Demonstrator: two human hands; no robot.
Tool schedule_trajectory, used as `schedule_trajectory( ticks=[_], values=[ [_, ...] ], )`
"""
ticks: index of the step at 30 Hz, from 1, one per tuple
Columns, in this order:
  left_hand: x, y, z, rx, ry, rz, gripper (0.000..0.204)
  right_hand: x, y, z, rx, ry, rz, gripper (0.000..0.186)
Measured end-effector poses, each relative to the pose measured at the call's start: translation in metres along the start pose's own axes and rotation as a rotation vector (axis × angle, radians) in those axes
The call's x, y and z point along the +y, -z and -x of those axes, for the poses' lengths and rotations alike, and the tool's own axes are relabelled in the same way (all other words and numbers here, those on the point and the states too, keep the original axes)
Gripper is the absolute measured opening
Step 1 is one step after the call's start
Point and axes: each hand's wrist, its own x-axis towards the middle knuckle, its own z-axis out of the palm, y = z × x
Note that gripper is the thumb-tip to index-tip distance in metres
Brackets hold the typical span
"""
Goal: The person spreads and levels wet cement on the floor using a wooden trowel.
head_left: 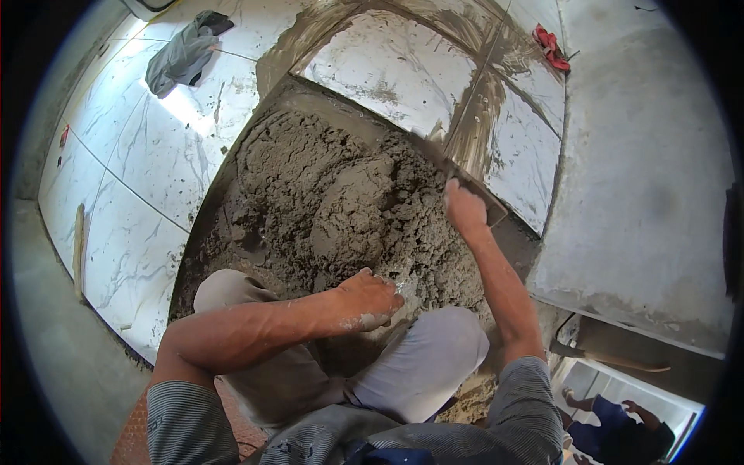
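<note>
Wet mortar [302,194] lies heaped mid-floor, 1 big patch, w/ white tiles [387,66] bordering it at L & top; tiles at top are smeared w/ mortar. R hand [465,208] is closed round 1 flat tool [494,206] at the mortar's R side, by the tile edge. L hand [368,298] is low over the near mortar, fingers curled; can't tell if it has hold of anything. 2 knees [446,341] crowd the near side, L forearm crossing 1. Around: 1 grey cloth [182,58] & 1 stick [79,248] at L, 1 red cloth [550,48] by the grey wall [635,155], 1 wooden handle [620,362] plus 1 other person [620,426] lower R.
</note>
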Motion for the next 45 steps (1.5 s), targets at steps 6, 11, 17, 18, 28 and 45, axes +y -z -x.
schedule_trajectory(
  ticks=[6,11,17,18,28,45],
  values=[
    [-0.012,-0.002,-0.016,-0.081,-0.043,0.069,0.033,0.017,-0.043,0.004,-0.144,-0.019,0.056,0.020],
    [-0.019,0.004,-0.008,0.090,-0.122,0.048,0.022,-0.014,-0.013,0.013,-0.170,0.003,0.001,0.024],
    [-0.024,-0.003,-0.035,0.048,-0.200,0.036,0.021,0.002,-0.015,-0.039,-0.283,-0.072,0.052,0.028],
    [-0.029,-0.007,-0.037,0.036,-0.207,0.039,0.021,-0.005,-0.005,-0.042,-0.343,-0.060,0.067,0.031],
    [-0.072,0.002,-0.049,0.067,-0.178,-0.095,0.037,0.116,-0.081,0.191,0.152,-0.449,-0.365,0.031],
    [-0.004,0.136,0.086,1.161,-0.999,1.187,0.084,0.124,-0.268,0.282,0.375,-1.425,-1.307,0.021]
  ],
)
